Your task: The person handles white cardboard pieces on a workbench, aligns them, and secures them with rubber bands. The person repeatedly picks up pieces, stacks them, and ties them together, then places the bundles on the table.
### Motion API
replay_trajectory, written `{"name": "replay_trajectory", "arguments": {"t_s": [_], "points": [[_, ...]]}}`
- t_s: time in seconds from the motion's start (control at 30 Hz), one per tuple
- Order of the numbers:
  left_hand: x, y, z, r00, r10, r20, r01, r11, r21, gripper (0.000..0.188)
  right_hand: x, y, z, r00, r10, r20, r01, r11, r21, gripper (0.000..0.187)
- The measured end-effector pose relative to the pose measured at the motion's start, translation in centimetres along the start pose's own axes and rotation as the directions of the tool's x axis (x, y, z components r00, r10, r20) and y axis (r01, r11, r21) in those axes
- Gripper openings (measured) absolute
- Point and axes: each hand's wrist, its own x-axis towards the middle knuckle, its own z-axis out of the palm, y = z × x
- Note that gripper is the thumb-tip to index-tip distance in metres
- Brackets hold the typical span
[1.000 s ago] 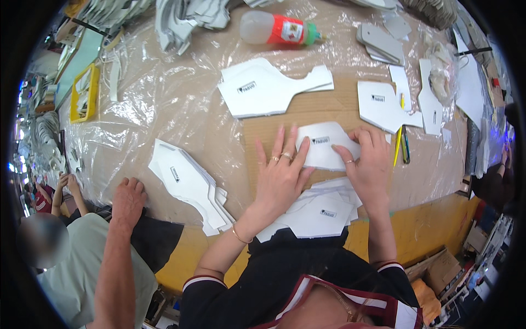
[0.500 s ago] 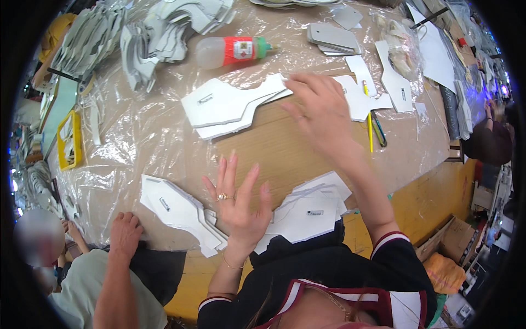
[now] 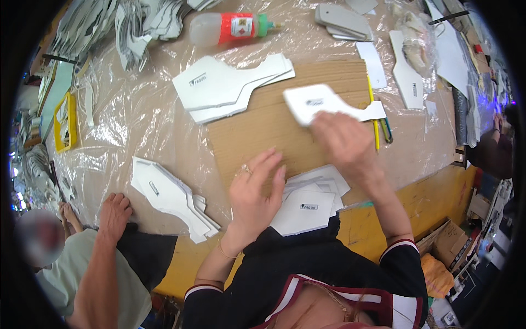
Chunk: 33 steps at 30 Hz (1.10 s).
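Observation:
My right hand (image 3: 345, 140), slightly blurred, grips the lower edge of a white cut-out piece (image 3: 329, 101) with a small dark print, raised over a brown cardboard sheet (image 3: 252, 145). My left hand (image 3: 255, 192) hovers at the cardboard's near edge, fingers loosely bent and thumb apart, holding nothing. Just right of it lies a fanned stack of white pieces (image 3: 298, 218). Farther left sits another stack of similar long pieces (image 3: 164, 189). Overlapping white pieces (image 3: 216, 82) rest on the cardboard's far left corner.
A glue bottle (image 3: 224, 28) with a red label lies at the back. A yellow pencil (image 3: 376, 134) and a dark-handled tool (image 3: 387, 131) lie right of the cardboard. A yellow tray (image 3: 61, 140) stands at left. A co-worker's hand (image 3: 115, 215) rests on the table's near edge.
My right hand has taken hold of a white piece from the right and drawn it nearer, over the cardboard. My left hand's spread fingers have bent and come closer together.

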Motion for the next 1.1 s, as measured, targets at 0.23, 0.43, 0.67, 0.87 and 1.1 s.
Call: {"name": "replay_trajectory", "arguments": {"t_s": [0.23,0.43,0.67,0.87,1.1], "points": [[-0.6,-0.7,-0.5,0.948,-0.303,0.102,0.312,0.947,-0.084,0.017,-0.8,-5.6,2.6,0.999,0.014,0.047,-0.017,0.998,0.061,0.023],[-0.1,-1.2,-0.7,0.945,-0.321,0.058,0.326,0.936,-0.135,0.017,-0.8,-6.1,2.9,0.996,-0.025,0.089,0.028,0.999,-0.038,0.03],[0.4,-1.1,-0.8,0.939,-0.332,0.088,0.341,0.934,-0.112,0.016,-0.3,-6.0,2.9,0.983,-0.118,0.137,0.135,0.983,-0.121,0.028],[0.6,-0.5,0.4,0.797,-0.533,0.284,0.604,0.709,-0.365,0.017,-0.1,-5.2,1.2,0.925,0.349,0.148,-0.377,0.813,0.443,0.017],[2.3,-0.1,2.2,0.743,-0.57,0.351,0.65,0.488,-0.583,0.02,-0.8,-5.7,1.7,0.761,0.612,0.216,-0.534,0.401,0.744,0.013]]}}
